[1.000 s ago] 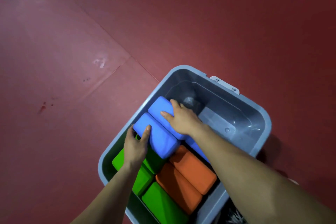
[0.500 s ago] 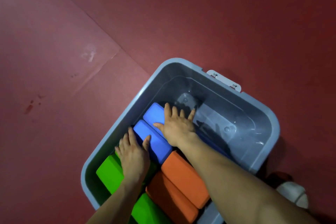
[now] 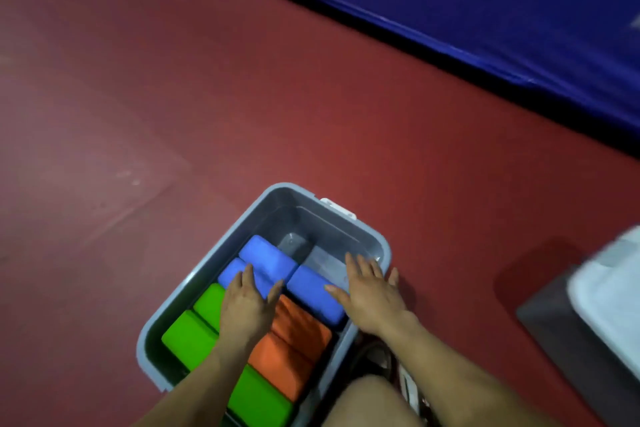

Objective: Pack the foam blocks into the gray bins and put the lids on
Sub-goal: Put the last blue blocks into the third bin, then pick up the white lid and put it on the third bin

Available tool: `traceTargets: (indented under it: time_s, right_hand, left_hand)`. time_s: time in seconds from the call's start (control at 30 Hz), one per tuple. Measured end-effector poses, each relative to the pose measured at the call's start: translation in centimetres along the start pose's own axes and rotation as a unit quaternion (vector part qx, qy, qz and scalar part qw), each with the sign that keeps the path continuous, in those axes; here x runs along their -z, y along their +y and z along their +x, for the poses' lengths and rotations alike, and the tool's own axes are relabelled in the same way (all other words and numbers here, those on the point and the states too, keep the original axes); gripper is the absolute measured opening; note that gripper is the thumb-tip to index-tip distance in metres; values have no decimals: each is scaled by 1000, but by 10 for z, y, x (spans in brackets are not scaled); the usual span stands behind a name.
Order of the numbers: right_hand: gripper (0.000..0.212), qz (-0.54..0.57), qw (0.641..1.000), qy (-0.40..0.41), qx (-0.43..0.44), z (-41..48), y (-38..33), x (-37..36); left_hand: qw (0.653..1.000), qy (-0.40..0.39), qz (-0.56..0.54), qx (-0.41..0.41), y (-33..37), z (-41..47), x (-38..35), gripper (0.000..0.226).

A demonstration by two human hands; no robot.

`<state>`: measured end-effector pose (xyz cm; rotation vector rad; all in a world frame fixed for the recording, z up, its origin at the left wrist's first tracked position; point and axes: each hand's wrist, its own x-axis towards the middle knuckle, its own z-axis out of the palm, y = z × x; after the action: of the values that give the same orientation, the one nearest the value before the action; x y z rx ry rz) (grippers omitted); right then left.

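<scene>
Pack job approx half done, judging by the fill. The gray plastic bin (image 3: 207, 258) sits on the red floor w/ no lid on. At its near-left end are the bright green foam blocks (image 3: 188, 338), 3 in view, laid flat side by side. The left hand (image 3: 247, 308) lies flat w/ straight fingers, gripping nothing, its palm over the green/blue seam and fingertips on the blue foam blocks (image 3: 266, 256). There are 3 blue blocks, mid-bin. Just right of the hand, the orange foam blocks (image 3: 298, 326), 2 in view, fill the near-right side. The bin's far end is bare bottom, so there's room for more. The right hand (image 3: 370, 291) is spread, fingers straight, holding nothing, over the bin's right rim beside a blue block; too blurred to tell if it touches. Left to do: fill the far end, lid on, other bins. At far right a pale whitish plastic piece (image 3: 609, 295) lies on something dark gray, maybe a lid, can't tell. Writing: big white letters on the blue banner (image 3: 485, 28) up top, too blurred to read. No brands or labels seen elsewhere.
</scene>
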<state>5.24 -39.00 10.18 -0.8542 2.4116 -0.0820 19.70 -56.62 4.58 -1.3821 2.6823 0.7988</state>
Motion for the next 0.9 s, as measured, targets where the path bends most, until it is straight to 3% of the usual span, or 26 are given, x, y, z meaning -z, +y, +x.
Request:
traceTargets:
  time_s: [0.2, 0.4, 0.7, 0.9]
  right_hand:
    - [84, -19, 986, 123, -114, -129, 64, 79]
    - [84, -5, 955, 195, -224, -258, 130, 104]
    - [79, 61, 888, 267, -370, -478, 252, 60]
    - [78, 121, 800, 317, -494, -659, 331, -22]
  left_hand:
    - [978, -5, -100, -185, 137, -55, 56, 86]
    - [926, -40, -87, -364, 256, -159, 67, 91]
    - [830, -118, -8, -545, 377, -360, 23, 83]
    - [736, -196, 55, -646, 429, -550, -51, 83]
